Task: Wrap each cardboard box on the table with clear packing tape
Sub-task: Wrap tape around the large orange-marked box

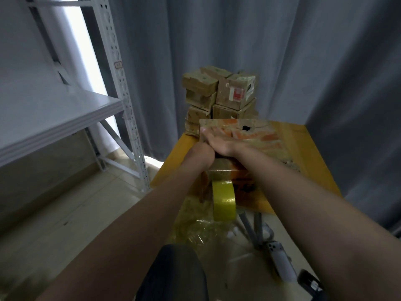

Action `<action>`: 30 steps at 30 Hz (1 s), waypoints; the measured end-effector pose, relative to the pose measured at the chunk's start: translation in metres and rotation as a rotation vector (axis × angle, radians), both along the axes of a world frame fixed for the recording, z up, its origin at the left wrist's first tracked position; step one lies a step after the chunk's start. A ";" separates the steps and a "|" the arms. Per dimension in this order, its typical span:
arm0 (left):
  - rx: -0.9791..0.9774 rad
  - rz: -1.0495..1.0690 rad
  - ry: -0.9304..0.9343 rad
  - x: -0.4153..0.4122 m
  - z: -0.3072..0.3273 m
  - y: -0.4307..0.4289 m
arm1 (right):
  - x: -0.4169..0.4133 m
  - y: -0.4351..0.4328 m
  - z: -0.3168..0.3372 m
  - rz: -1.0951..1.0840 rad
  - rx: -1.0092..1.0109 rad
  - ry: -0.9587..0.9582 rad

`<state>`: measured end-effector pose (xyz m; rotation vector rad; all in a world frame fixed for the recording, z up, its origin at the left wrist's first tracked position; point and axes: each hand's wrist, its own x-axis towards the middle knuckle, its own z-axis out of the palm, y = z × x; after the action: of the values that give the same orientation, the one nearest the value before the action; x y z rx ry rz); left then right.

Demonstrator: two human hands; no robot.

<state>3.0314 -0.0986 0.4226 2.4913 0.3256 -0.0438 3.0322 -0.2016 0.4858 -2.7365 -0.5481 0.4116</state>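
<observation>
Head cam: small yellow table (303,161) w/ grey curtains (238,40) behind and to the right, white metal rack (121,83) on the left, pale tiled floor (86,213) below. Stack of small boxes (217,92) sits at the table's far-left corner, by the curtains. Bigger cardboard box (260,135), orange print and a dark hole in its top, fills the middle of the table, just in front of the stack.

Right hand (219,144) lies flat on the box top near its left edge, fingers straight and pointing left, palm pressed down. Left hand (205,153) is at the box's near-left corner, mostly hidden under the right wrist; can't tell its grip.

Yellowish tape roll (223,198) stands on edge against the box's near face, at the table's near edge, between the forearms; can't tell if it rests or hangs. Crumpled clear film (195,229) lies on the floor under that edge, beside a dark-clad knee (173,272).
</observation>
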 end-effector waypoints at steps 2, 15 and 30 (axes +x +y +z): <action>0.003 0.007 -0.029 0.000 0.008 -0.002 | 0.021 0.007 -0.006 -0.003 -0.071 -0.034; 0.334 -0.101 0.005 -0.011 0.010 -0.003 | 0.050 0.021 -0.008 -0.015 -0.078 -0.106; 0.136 0.220 -0.103 -0.032 0.027 -0.012 | -0.097 -0.092 -0.007 0.000 0.685 -0.251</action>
<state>2.9996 -0.1105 0.4495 2.5640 0.5733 0.2026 2.9354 -0.2936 0.4788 -2.1270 -0.6120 -0.1165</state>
